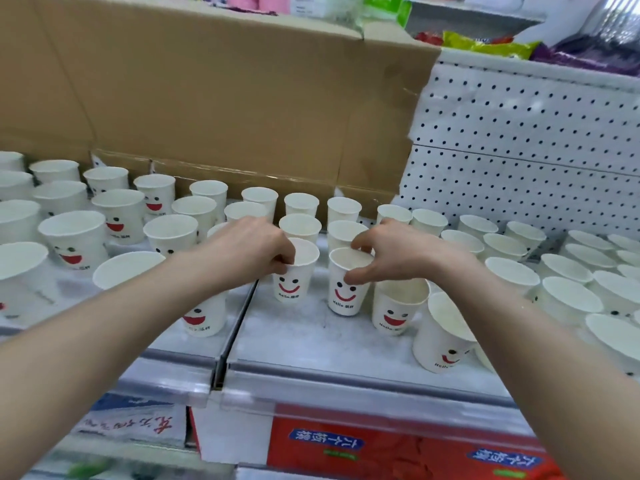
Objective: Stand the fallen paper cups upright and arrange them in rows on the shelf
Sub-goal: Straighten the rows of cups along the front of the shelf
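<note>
The left grip (256, 249) is clamped on the left cup (294, 277), fingertips curled over its near rim. The right grip (394, 252) is clamped on the right cup (344, 289), thumb on the near wall and fingers across the far rim. Both cups stand upright on the shelf (311, 337), faces outward and just apart. Taking them by the rim probably lets each be nudged into line without crushing the thin wall.

Just beyond the grips, more cups (300, 204) run back in columns, and these two seem meant as the front of those columns. Further cups crowd to either side. Behind them all stand cardboard (225, 98) and, beyond the right grip, a pegboard (519, 133).

The left forearm covers most of the cups beneath it. Cups at both edges are cut off and appear to lean, though the wide lens may cause that. No cup plainly lies on its side.
</note>
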